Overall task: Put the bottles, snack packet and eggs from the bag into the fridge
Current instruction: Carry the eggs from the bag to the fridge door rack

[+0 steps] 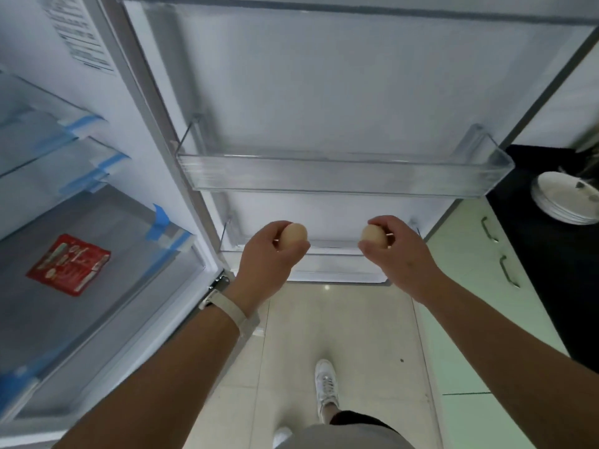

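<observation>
The fridge stands open, its door swung wide in front of me. My left hand grips a beige egg, and my right hand grips a second egg. Both eggs hover just above the lower clear door shelf, below the upper clear door shelf. A red snack packet lies flat on the glass shelf inside the fridge at left. No bottles or bag are in view.
Glass shelves with blue tape stack up at the left inside the fridge. A black counter with a stack of white plates sits at right above pale green cabinets. Tiled floor and my white shoe lie below.
</observation>
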A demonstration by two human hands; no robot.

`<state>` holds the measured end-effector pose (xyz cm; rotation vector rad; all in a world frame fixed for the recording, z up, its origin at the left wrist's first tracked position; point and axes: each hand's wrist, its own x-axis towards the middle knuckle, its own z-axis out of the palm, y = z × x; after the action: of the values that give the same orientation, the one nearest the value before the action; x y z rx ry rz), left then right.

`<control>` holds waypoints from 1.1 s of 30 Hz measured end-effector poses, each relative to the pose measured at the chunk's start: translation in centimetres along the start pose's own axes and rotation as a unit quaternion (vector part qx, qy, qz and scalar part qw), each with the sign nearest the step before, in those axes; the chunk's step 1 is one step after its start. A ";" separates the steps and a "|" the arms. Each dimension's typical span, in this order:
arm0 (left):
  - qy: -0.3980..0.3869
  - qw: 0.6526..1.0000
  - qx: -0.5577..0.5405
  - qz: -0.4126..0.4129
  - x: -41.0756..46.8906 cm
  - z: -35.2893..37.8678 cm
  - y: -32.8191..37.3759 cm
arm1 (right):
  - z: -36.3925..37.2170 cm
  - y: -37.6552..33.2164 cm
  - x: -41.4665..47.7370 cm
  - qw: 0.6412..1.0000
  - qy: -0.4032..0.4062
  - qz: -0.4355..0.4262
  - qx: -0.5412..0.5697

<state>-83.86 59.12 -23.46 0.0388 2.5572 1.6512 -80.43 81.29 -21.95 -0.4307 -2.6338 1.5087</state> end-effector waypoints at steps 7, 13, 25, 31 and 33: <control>-0.075 0.972 0.221 0.008 5.9 1.6 1.4 | -0.2 1.6 6.7 0.970 -0.131 -0.080 -0.188; -0.190 0.923 0.333 -0.025 9.2 3.7 0.6 | 0.8 3.3 10.3 0.913 -0.253 -0.114 -0.298; -0.280 0.872 0.398 -0.056 11.8 6.6 -1.8 | 3.0 6.1 13.3 0.833 -0.383 -0.116 -0.383; -0.288 0.850 0.433 -0.080 12.1 7.2 -2.2 | 3.9 6.5 13.9 0.812 -0.427 -0.144 -0.371; -0.293 0.847 0.434 -0.086 12.2 7.3 -2.3 | 4.1 6.8 14.2 0.819 -0.436 -0.130 -0.349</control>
<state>-95.28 65.71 -29.37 0.3094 2.4428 0.2272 -93.46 85.05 -30.87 0.7989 -3.6693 0.6439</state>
